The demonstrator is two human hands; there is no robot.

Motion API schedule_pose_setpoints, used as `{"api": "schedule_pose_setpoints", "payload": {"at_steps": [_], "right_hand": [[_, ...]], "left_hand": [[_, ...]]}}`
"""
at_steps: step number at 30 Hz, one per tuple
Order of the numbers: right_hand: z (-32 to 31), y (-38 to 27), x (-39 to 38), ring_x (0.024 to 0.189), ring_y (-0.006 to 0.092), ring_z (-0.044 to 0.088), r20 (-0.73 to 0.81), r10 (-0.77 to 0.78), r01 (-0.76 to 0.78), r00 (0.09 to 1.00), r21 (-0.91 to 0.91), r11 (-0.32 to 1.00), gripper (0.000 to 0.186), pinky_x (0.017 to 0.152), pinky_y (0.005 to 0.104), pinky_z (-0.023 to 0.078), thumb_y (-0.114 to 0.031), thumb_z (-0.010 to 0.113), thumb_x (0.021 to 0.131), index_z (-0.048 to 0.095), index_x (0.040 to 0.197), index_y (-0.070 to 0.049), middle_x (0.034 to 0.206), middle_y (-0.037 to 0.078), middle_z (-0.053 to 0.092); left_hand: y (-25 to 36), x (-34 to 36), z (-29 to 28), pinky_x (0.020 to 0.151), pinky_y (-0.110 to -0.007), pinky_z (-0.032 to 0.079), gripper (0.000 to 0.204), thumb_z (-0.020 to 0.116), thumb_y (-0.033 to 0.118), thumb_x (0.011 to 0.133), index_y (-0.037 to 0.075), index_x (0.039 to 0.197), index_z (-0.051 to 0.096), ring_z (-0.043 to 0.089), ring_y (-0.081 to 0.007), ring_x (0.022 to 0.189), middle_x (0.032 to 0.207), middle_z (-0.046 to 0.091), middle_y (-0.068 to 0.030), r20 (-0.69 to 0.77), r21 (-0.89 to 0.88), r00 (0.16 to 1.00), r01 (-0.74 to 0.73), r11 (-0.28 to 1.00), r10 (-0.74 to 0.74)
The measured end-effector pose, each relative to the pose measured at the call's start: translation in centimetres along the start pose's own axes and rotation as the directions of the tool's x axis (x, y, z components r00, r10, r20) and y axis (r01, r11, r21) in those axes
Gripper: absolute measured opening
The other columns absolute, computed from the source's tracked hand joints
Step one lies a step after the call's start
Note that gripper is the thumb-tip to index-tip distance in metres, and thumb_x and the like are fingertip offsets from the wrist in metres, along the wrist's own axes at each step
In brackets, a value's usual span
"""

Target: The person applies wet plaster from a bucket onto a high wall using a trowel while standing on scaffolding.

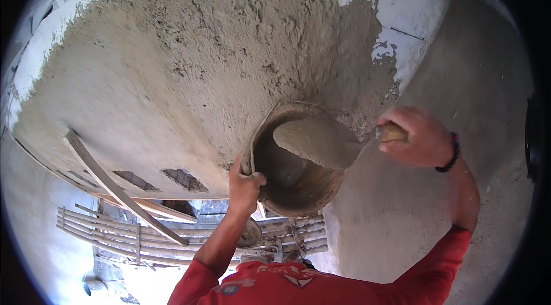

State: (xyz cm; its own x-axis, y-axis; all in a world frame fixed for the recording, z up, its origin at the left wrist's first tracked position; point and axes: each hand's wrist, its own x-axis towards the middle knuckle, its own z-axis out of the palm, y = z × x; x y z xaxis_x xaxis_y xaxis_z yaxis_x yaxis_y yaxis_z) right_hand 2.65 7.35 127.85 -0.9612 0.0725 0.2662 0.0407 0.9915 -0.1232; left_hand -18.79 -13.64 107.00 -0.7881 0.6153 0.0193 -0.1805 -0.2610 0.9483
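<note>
1. The left hand (244, 185) is clamped on the lower left rim of the pan (295, 158), thumb inside, fingers wrapped outside.
2. The right hand (418, 137) is closed around the trowel (321, 143) handle; the blade, loaded with grey mortar, lies over the pan's upper right rim.
3. The pan is held up against the wall (172, 75), just beside the plaster's lower right edge.
4. Wet rough plaster covers most of the wall; bare white patches remain at its top and right edges.
5. Right of the corner, a smoother grey wall (459, 87) leaves open room.
6. Below, a bamboo scaffold (126, 230) and a leaning plank (115, 187) cross the lower left.
</note>
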Motion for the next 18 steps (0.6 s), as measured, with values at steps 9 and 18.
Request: {"api": "schedule_pose_setpoints", "payload": {"at_steps": [9, 18], "right_hand": [[-6.8, 3.5, 4.9, 0.063, 0.0123, 0.057, 0.031, -0.107, 0.096, 0.994, 0.255, 0.962, 0.039, 0.054, 0.0272, 0.045, -0.028, 0.062, 0.084, 0.061, 0.111, 0.000, 0.079, 0.003, 0.061], [-11.8, 9.6, 5.2, 0.068, 0.0052, 0.051, -0.504, 0.265, -0.226, 0.822, 0.139, 0.964, 0.043, 0.057, 0.0219, 0.045, -0.031, 0.061, 0.086, 0.058, 0.119, -0.003, 0.083, 0.000, 0.058]], "left_hand": [[0.2, -0.8, -2.0, 0.064, -0.024, 0.044, 0.051, 0.051, -0.011, 0.062, -0.001, 0.111, 0.054, 0.052, -0.0116, 0.076, 0.088, 0.056, -0.0025, -0.115, 0.044, 0.993, -0.015, 0.999, 0.019], [-1.5, -0.8, -1.6, 0.062, -0.025, 0.044, 0.044, 0.053, -0.009, 0.064, 0.000, 0.107, 0.055, 0.053, -0.0117, 0.073, 0.085, 0.057, -0.0032, -0.098, -0.021, 0.994, 0.042, 0.999, -0.044]]}}
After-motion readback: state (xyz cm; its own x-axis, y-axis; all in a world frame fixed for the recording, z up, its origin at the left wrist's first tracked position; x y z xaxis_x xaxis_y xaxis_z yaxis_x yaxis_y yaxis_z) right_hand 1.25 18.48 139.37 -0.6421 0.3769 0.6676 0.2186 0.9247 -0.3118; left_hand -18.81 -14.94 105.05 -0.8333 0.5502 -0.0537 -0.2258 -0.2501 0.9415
